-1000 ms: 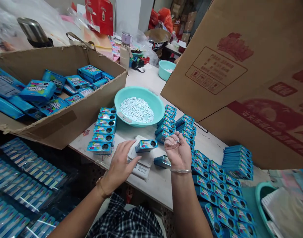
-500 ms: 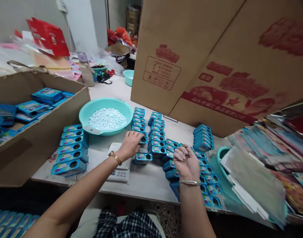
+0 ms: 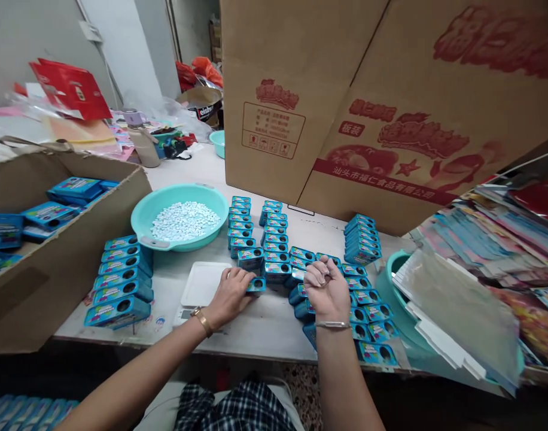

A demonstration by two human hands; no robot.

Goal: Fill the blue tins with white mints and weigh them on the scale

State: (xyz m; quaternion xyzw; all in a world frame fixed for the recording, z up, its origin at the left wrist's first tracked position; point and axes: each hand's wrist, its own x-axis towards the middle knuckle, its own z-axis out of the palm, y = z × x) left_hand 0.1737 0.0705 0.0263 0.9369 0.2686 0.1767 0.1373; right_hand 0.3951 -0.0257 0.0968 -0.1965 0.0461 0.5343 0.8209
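Note:
My left hand [image 3: 231, 294] is closed around the end of a small blue tin [image 3: 256, 285], a printed box with a dark round opening on top. This tin stands just in front of a row of like blue tins [image 3: 241, 226]. To the left of the hand is a white kitchen scale [image 3: 205, 282], partly covered by the wrist. My right hand [image 3: 328, 288] hovers palm up over the right-hand tins [image 3: 367, 297], its fingers curled inward; what lies in them is hidden. A turquoise basin [image 3: 142, 222] of small pale-blue candies [image 3: 184, 220] stands behind the scale.
At left, an open cardboard box [image 3: 72, 239] holds more blue tins, with a line of tins [image 3: 121, 281] beside it. A tall carton [image 3: 296, 120] walls off the back. Plastic sheets [image 3: 457, 305] lie over a turquoise tub [image 3: 393, 269] at right.
My left hand has come nearer to me, from the row's front tin to the separate tin before it. My right hand stays curled over the right-hand tins. The view has shifted slightly.

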